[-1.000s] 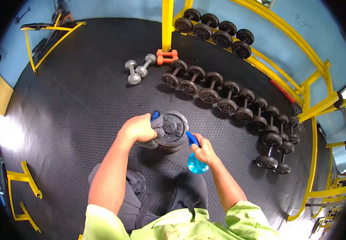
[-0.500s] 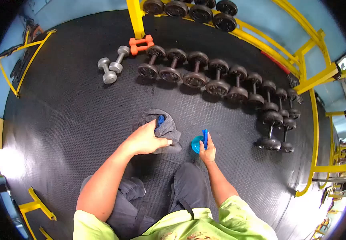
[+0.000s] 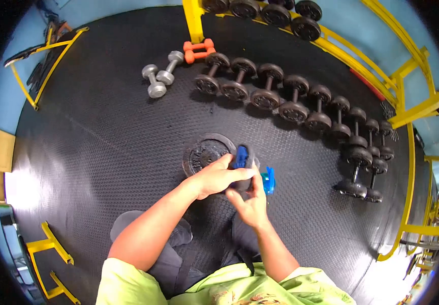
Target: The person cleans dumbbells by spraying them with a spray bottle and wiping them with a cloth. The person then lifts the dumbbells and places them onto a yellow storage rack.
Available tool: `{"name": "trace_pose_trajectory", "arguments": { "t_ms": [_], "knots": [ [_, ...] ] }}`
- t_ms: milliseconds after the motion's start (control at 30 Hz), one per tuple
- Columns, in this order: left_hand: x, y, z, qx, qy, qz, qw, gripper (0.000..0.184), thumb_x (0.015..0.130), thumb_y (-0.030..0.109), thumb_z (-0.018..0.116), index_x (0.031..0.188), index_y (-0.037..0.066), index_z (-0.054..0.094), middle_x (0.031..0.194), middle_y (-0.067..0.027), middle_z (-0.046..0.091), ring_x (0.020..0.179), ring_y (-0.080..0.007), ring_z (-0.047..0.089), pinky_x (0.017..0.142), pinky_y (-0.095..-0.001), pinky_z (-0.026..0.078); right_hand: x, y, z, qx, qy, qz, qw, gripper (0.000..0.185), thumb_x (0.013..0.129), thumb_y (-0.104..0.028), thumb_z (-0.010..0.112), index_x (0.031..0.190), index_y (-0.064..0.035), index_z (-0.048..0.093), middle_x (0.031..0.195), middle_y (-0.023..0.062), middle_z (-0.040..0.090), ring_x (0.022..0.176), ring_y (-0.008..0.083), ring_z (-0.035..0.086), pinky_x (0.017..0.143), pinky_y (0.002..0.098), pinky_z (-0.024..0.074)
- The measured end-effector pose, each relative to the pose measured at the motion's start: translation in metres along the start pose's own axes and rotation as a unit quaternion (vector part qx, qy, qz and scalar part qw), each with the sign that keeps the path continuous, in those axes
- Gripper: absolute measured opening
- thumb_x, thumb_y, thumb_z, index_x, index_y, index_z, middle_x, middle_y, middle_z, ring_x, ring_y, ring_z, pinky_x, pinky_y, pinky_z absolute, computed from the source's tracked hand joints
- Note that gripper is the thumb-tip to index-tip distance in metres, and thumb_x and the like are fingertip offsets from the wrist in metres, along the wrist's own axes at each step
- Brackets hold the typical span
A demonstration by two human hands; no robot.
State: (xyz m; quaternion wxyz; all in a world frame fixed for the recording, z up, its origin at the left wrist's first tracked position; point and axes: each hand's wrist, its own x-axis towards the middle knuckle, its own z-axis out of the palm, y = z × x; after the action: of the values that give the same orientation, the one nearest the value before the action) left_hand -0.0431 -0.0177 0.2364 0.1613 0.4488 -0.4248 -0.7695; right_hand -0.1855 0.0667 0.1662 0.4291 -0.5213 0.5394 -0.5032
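Observation:
My left hand (image 3: 220, 177) grips a bunched dark grey cloth (image 3: 250, 157), with a bright blue piece (image 3: 241, 156) showing at its top; I cannot make out what the blue piece is. My right hand (image 3: 250, 202) is closed around the same bundle from below and the right, so both hands meet on it. Flat on the floor just left of the bundle lies a round dark weight plate (image 3: 198, 148), partly covered by my left hand. A blue spray bottle (image 3: 270, 181) stands right beside my right hand, partly hidden by it.
Several black dumbbells (image 3: 265, 99) run in a row across the floor ahead and to the right. Silver dumbbells (image 3: 156, 89) and orange dumbbells (image 3: 199, 47) lie farther left. A yellow rack (image 3: 193, 20) holds more dumbbells. Yellow frames (image 3: 52, 244) stand at the left.
My left hand has lifted the grey cloth off the weight plate and moved it right. My right hand has let go of the spray bottle and now holds the cloth too.

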Motion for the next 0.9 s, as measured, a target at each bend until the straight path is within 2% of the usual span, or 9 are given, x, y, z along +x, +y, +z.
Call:
{"name": "trace_pose_trajectory", "arguments": {
  "t_ms": [67,133,300,533,667,733,767,800,900],
  "knots": [
    [-0.021,0.022,-0.006,0.064,0.071,-0.008,0.995,0.096,0.080,0.047,0.072,0.147,0.002,0.021,0.145,-0.0227,0.034,0.128,-0.0324,0.044,0.102,-0.0424,0.039,0.020,0.025,0.022,0.030,0.107,0.007,0.994,0.042,0.080,-0.012,0.069,0.119,-0.0016,0.059,0.105,0.0135,0.065,0.103,0.0251,0.060,0.089,0.0367,0.0461],
    [-0.046,0.033,-0.021,0.173,0.205,0.078,0.960,0.096,0.082,0.042,0.072,0.149,0.002,0.016,0.144,-0.0296,0.033,0.130,-0.0321,0.041,0.101,-0.0409,0.040,0.035,0.021,0.027,-0.101,0.116,-0.068,0.986,0.035,0.080,-0.011,0.067,0.113,-0.0018,0.061,0.103,0.0161,0.065,0.102,0.0308,0.060,0.090,0.0404,0.0449],
    [-0.087,0.037,-0.058,0.084,0.311,0.176,0.930,0.095,0.079,0.042,0.074,0.145,-0.005,0.023,0.134,-0.0375,0.042,0.123,-0.0401,0.049,0.100,-0.0435,0.043,0.042,0.039,0.094,-0.475,-0.161,-0.230,0.834,0.040,0.089,-0.041,0.055,0.121,-0.0182,0.062,0.140,0.0115,0.048,0.136,0.0363,0.035,0.111,0.0579,0.0213],
    [-0.117,0.032,-0.056,0.268,0.341,0.162,0.886,0.089,0.078,0.046,0.074,0.141,-0.002,0.033,0.128,-0.0349,0.049,0.123,-0.0376,0.051,0.101,-0.0440,0.042,0.025,0.064,0.031,-0.490,-0.153,-0.266,0.816,0.023,0.079,-0.033,0.066,0.094,-0.0170,0.070,0.126,0.0100,0.057,0.125,0.0349,0.045,0.105,0.0556,0.0310],
    [-0.111,0.030,-0.051,0.292,0.348,0.158,0.877,0.088,0.078,0.046,0.072,0.140,-0.004,0.034,0.128,-0.0348,0.049,0.123,-0.0383,0.051,0.101,-0.0427,0.042,0.089,0.063,0.098,-0.491,-0.078,-0.128,0.858,0.026,0.083,-0.030,0.060,0.102,-0.0128,0.066,0.129,0.0125,0.055,0.126,0.0369,0.044,0.105,0.0551,0.0303],
    [-0.106,0.031,-0.051,0.318,0.338,0.154,0.872,0.088,0.079,0.048,0.071,0.139,-0.006,0.035,0.130,-0.0338,0.048,0.123,-0.0393,0.050,0.101,-0.0420,0.042,0.089,0.065,0.130,-0.475,-0.104,-0.213,0.848,0.032,0.086,-0.030,0.055,0.111,-0.0112,0.063,0.130,0.0136,0.054,0.128,0.0367,0.043,0.106,0.0553,0.0300],
    [-0.105,0.029,-0.053,0.336,0.328,0.163,0.868,0.088,0.079,0.049,0.070,0.138,-0.006,0.035,0.131,-0.0331,0.048,0.122,-0.0400,0.050,0.101,-0.0427,0.042,0.080,0.060,0.130,-0.423,-0.238,-0.273,0.831,0.035,0.086,-0.031,0.056,0.115,-0.0115,0.061,0.129,0.0134,0.055,0.128,0.0356,0.043,0.106,0.0552,0.0307],
    [-0.108,0.031,-0.053,0.338,0.327,0.165,0.867,0.088,0.079,0.049,0.070,0.138,-0.006,0.035,0.131,-0.0331,0.048,0.122,-0.0400,0.050,0.101,-0.0427,0.042,0.063,0.034,0.126,-0.205,-0.235,-0.180,0.933,0.036,0.083,-0.029,0.060,0.115,-0.0119,0.061,0.126,0.0123,0.056,0.127,0.0362,0.043,0.106,0.0544,0.0314],
    [-0.115,0.030,-0.059,0.340,0.343,0.132,0.866,0.087,0.078,0.049,0.070,0.138,-0.004,0.037,0.132,-0.0312,0.048,0.123,-0.0391,0.050,0.103,-0.0427,0.040,0.038,0.038,0.066,-0.346,-0.267,-0.251,0.864,0.038,0.081,-0.029,0.064,0.115,-0.0123,0.060,0.122,0.0124,0.058,0.124,0.0368,0.047,0.104,0.0519,0.0343]
  ]
}}
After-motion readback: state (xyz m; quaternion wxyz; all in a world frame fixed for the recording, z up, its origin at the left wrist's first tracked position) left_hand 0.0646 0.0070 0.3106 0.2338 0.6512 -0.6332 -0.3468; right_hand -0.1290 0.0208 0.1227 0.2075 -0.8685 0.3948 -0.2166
